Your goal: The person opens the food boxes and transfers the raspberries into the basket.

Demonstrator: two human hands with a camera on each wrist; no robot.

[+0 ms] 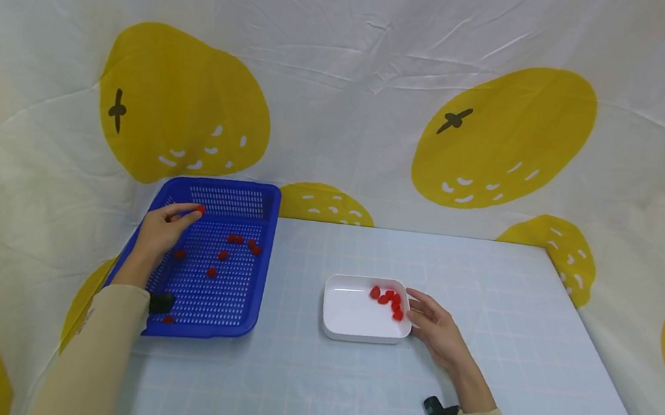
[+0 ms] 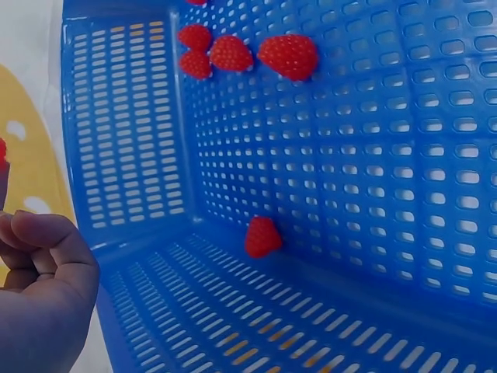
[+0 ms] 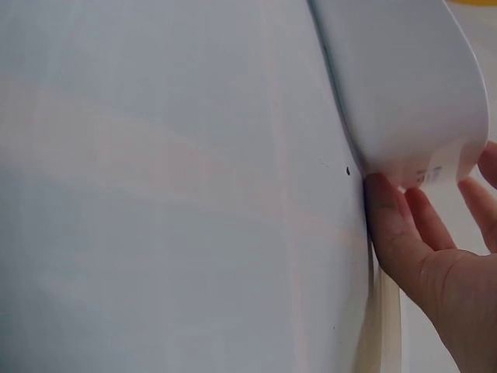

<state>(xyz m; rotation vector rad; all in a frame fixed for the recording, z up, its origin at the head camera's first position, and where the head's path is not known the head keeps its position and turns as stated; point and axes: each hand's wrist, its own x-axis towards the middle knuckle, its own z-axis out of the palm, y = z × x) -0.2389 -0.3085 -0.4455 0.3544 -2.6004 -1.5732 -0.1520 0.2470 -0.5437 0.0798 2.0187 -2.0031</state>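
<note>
My left hand [image 1: 163, 233] is over the left part of the blue plastic basket [image 1: 268, 255], pinching a red raspberry [image 1: 201, 209] between thumb and fingertips. That berry only just shows at the left edge of the left wrist view. Several more raspberries [image 2: 289, 57] lie scattered on the basket's slotted floor. To the right stands a shallow white tray [image 1: 351, 312] with several red berries [image 1: 383, 299] gathered near its right end. My right hand [image 1: 438, 329] rests with extended fingers against the tray's right side; in the right wrist view the fingertips [image 3: 380, 190] are at its outer wall.
The table [image 1: 311, 397] wears a pale blue checked cover. Behind it hangs a white cloth [image 1: 341, 133] printed with large yellow fruit. Dark wrist cameras [image 1: 440, 410] sit on both wrists, the left one just over the basket.
</note>
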